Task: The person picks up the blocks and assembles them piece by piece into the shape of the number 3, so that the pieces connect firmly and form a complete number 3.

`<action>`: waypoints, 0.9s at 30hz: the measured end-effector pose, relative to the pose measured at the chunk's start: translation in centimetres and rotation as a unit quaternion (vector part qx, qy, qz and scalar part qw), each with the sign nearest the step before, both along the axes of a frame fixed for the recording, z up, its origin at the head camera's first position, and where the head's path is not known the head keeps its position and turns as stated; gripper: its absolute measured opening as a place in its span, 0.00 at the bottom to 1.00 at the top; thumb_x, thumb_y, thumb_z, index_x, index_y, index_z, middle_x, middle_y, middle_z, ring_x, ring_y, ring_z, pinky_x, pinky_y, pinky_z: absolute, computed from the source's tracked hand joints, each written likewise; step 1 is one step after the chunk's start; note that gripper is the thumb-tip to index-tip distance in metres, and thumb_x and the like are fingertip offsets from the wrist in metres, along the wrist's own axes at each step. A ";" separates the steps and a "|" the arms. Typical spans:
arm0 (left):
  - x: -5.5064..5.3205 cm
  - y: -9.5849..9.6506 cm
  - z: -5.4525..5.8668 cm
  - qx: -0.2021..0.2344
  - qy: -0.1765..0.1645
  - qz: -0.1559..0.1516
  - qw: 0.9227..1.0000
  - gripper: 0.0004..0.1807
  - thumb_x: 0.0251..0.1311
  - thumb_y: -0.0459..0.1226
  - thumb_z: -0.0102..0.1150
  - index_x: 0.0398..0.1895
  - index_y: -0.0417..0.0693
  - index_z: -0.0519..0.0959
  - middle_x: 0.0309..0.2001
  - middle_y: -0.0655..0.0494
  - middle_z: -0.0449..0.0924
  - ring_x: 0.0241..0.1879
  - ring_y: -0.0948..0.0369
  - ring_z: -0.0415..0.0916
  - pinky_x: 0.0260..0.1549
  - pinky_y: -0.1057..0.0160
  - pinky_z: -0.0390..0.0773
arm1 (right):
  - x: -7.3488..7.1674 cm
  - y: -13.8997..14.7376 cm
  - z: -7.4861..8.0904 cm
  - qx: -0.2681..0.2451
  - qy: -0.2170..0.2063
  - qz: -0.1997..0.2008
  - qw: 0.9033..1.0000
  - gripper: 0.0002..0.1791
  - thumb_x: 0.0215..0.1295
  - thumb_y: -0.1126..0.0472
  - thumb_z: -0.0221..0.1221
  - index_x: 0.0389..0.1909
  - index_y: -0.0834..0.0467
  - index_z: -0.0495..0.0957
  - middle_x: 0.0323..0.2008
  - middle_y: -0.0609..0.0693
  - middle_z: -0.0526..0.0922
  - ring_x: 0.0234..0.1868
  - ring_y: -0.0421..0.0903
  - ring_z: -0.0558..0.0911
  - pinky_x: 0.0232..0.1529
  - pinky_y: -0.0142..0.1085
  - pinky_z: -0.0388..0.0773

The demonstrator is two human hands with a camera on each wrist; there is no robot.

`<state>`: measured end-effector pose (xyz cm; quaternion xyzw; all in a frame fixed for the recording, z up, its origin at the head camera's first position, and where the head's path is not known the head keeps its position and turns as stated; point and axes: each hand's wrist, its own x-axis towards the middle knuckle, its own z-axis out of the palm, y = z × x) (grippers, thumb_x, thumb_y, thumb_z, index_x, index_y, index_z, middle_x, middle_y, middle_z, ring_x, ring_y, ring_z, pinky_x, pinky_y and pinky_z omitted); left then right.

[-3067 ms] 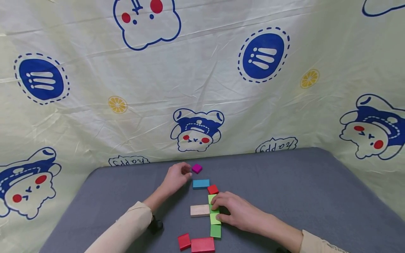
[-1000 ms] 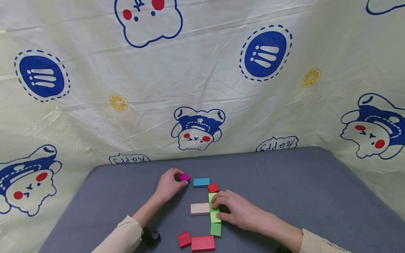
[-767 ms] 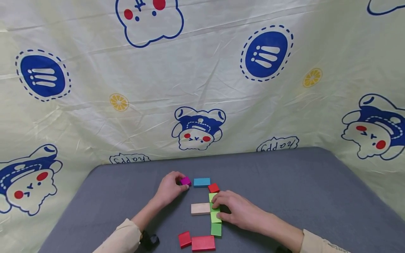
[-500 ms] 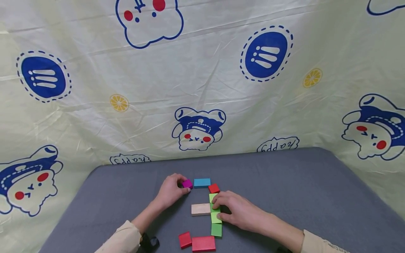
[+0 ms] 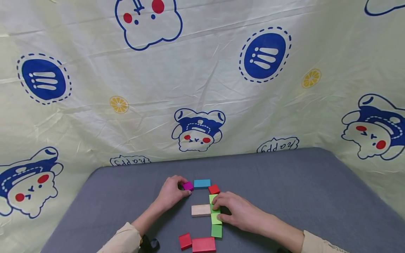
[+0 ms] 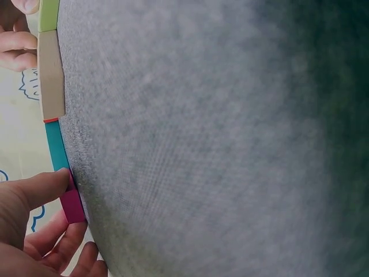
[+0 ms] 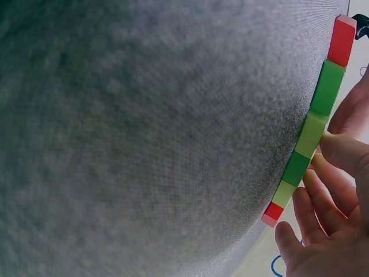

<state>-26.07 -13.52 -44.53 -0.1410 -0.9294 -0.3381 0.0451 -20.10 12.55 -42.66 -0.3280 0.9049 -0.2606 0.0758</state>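
In the head view my left hand (image 5: 171, 193) pinches a magenta block (image 5: 188, 186) between thumb and fingers, right at the left end of a blue block (image 5: 201, 183). The left wrist view shows the magenta block (image 6: 72, 206) under the thumb, in line with the blue block (image 6: 56, 144). My right hand (image 5: 240, 212) rests its thumb and fingertips along a column of green blocks (image 5: 216, 218), partly covering them. A red block (image 5: 213, 189) sits at the column's far end. A pale wooden block (image 5: 200, 210) extends left from the column's middle.
Nearer the person, a red rectangular block (image 5: 204, 245) lies by the column's near end, with a smaller red block (image 5: 185, 241) at its left. All rest on a grey cloth-covered table (image 5: 284, 189). A printed curtain (image 5: 202, 88) hangs behind it.
My left hand has taken hold of the magenta block, drawn it nearer, then moved it right to the blue block's left end. The right hand has stayed on the green blocks.
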 end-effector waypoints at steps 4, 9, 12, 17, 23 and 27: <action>0.0 0.1 0.0 -0.006 -0.002 0.001 1.000 0.16 0.50 0.36 0.74 0.41 0.40 0.83 0.37 0.53 0.78 0.39 0.56 0.68 0.38 0.57 0.70 | 0.0 0.0 0.0 0.001 -0.002 -0.001 1.000 0.10 0.63 0.55 0.65 0.45 0.46 0.83 0.52 0.38 0.76 0.56 0.42 0.73 0.57 0.46 0.71; 0.2 0.1 0.1 -0.011 0.001 0.005 1.000 0.16 0.50 0.37 0.74 0.41 0.40 0.83 0.37 0.53 0.78 0.40 0.56 0.68 0.37 0.57 0.70 | 0.0 0.0 -0.1 0.002 -0.006 -0.001 1.000 0.10 0.63 0.55 0.65 0.45 0.46 0.83 0.53 0.38 0.76 0.57 0.42 0.73 0.58 0.47 0.71; 0.3 0.1 0.2 -0.010 0.008 0.003 1.000 0.16 0.49 0.37 0.74 0.41 0.40 0.82 0.37 0.52 0.78 0.40 0.56 0.68 0.37 0.56 0.70 | 0.0 0.0 -0.1 0.001 -0.006 -0.001 1.000 0.10 0.64 0.55 0.65 0.45 0.46 0.82 0.53 0.38 0.76 0.58 0.43 0.72 0.58 0.48 0.71; 0.4 0.1 0.1 -0.010 0.011 0.003 1.000 0.17 0.49 0.38 0.74 0.40 0.40 0.82 0.37 0.52 0.78 0.39 0.56 0.69 0.38 0.56 0.70 | -0.1 0.0 -0.1 0.000 -0.008 0.000 1.000 0.10 0.64 0.55 0.65 0.45 0.46 0.83 0.53 0.38 0.76 0.58 0.43 0.72 0.58 0.48 0.70; 0.2 0.1 0.1 -0.011 0.007 0.008 1.000 0.16 0.50 0.38 0.74 0.41 0.40 0.82 0.37 0.52 0.78 0.39 0.56 0.69 0.39 0.55 0.71 | 0.0 0.1 -0.1 0.001 -0.007 0.000 1.000 0.10 0.64 0.55 0.65 0.45 0.46 0.83 0.53 0.38 0.76 0.58 0.43 0.72 0.58 0.47 0.71; 0.1 0.2 0.0 -0.011 0.006 0.010 1.000 0.16 0.50 0.38 0.74 0.41 0.40 0.82 0.38 0.52 0.78 0.40 0.56 0.69 0.39 0.55 0.71 | 0.0 0.1 0.0 0.001 -0.006 0.000 1.000 0.10 0.64 0.55 0.65 0.45 0.46 0.83 0.53 0.38 0.76 0.58 0.43 0.72 0.58 0.47 0.71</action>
